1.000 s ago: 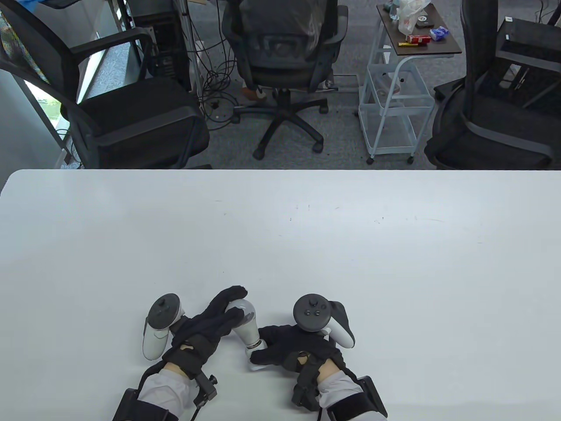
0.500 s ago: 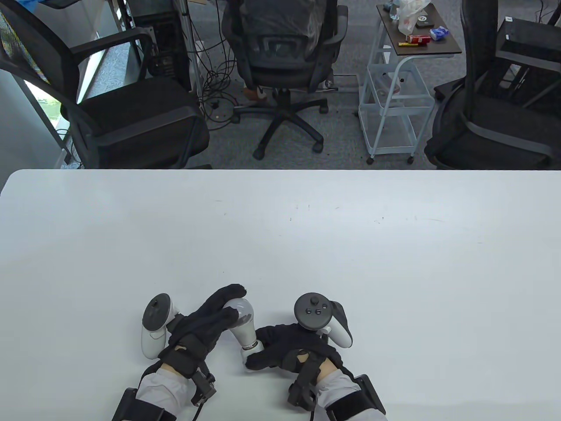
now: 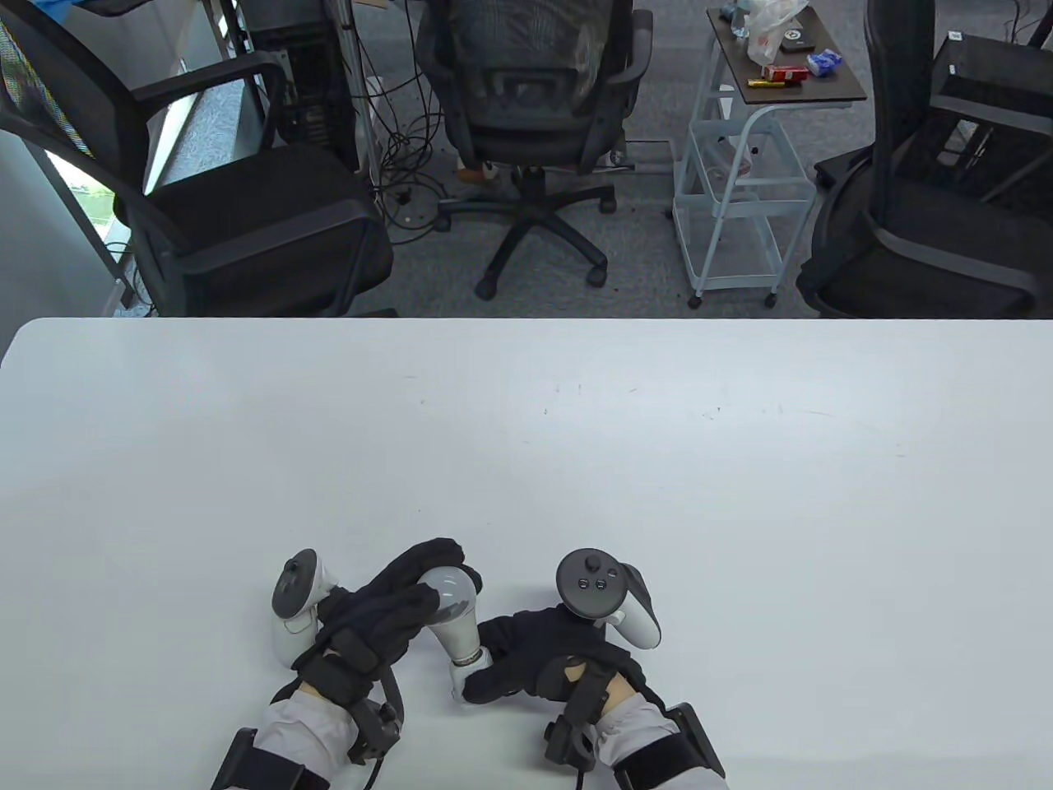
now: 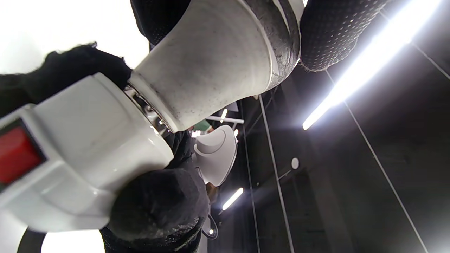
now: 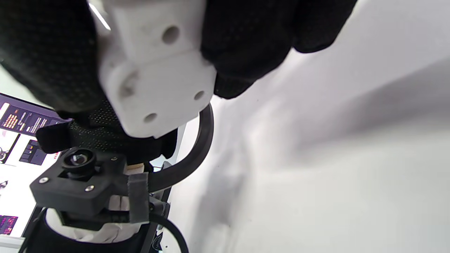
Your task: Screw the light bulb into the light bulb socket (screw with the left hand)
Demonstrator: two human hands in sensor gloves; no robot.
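Note:
A white light bulb (image 3: 454,609) sits with its metal base in a white socket (image 3: 462,676) near the table's front edge. My left hand (image 3: 393,605) grips the bulb's round glass end from the left. My right hand (image 3: 539,658) holds the socket. In the left wrist view the bulb (image 4: 218,59) meets the socket (image 4: 81,154), which carries a red switch (image 4: 15,154), with a sliver of metal thread showing between them. In the right wrist view my fingers wrap the socket's flat underside (image 5: 154,77).
The white table (image 3: 576,461) stretches away from the hands. Office chairs (image 3: 526,107) and a small cart (image 3: 749,164) stand on the floor beyond its far edge.
My left hand has rolled around the bulb, fingers curling over its top. Bulb and socket have shifted slightly left and toward the front edge with my right hand.

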